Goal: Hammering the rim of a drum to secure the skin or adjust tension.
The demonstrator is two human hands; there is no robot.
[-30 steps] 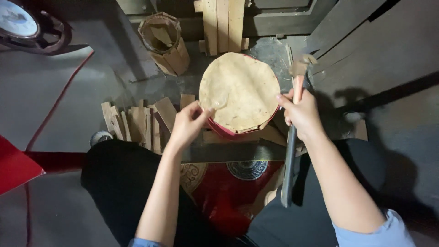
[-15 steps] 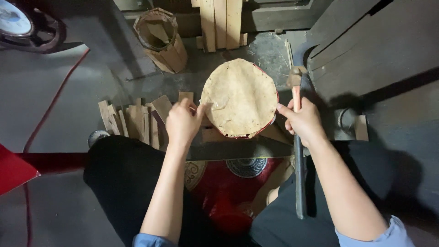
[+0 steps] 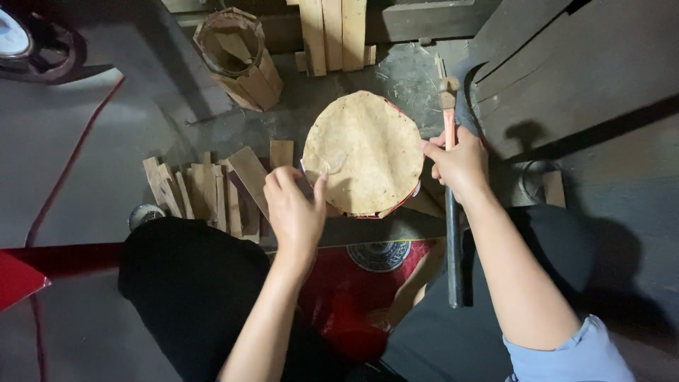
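Rawhide stretched over the drum (image 3: 364, 152) sits in front of my knees, red rim showing at the near edge. My left hand (image 3: 296, 211) pinches the skin's near-left edge between thumb and fingers; my right hand (image 3: 458, 164) is wrapped tight around the hammer (image 3: 448, 134) just right of the drum. Best I pull the skin evenly taut and keep my fingers away from the hammer's head, wood slats (image 3: 205, 191) lying off to the left

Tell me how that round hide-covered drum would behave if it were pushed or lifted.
The drum probably stays put rather than rolling, since it sits flat, skin face up. Its hide looks taut yet thin, so likely easy to dent or tear. The left hand pinching its edge suggests the rim gives a firm hold.
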